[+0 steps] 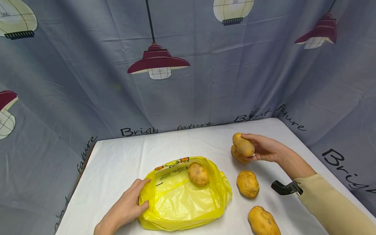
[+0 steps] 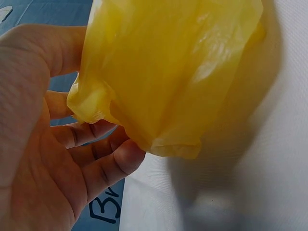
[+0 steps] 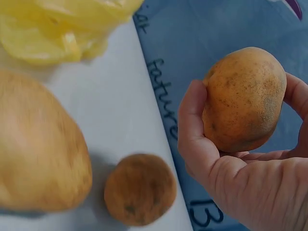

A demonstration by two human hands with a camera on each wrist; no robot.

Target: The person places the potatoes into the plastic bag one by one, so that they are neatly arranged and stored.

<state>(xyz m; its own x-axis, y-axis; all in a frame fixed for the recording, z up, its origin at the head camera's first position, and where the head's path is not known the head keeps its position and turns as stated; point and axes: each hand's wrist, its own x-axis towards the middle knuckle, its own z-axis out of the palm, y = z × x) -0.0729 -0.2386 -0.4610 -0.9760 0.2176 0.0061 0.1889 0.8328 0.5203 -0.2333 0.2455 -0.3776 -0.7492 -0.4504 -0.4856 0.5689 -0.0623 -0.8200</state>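
Observation:
A yellow plastic bag point(image 1: 183, 204) lies on the table with its mouth spread wide, and one potato point(image 1: 198, 174) is inside near its far right side. My left hand point(image 1: 126, 204) grips the bag's left rim; in the left wrist view, the thumb and fingers of the left hand point(image 2: 53, 149) are around the bag's edge point(image 2: 163, 72). Right of the bag, my right hand point(image 1: 265, 148) holds a potato point(image 1: 245, 147) raised, partly covering another potato point(image 1: 237, 156). The right wrist view shows the held potato point(image 3: 245, 98) between thumb and fingers.
Two more potatoes lie on the table right of the bag, a middle potato point(image 1: 248, 184) and a near potato point(image 1: 263, 221). The table has a white cloth point(image 1: 117, 163). A grey-blue curtain point(image 1: 205, 81) with printed lamps hangs behind and beside it.

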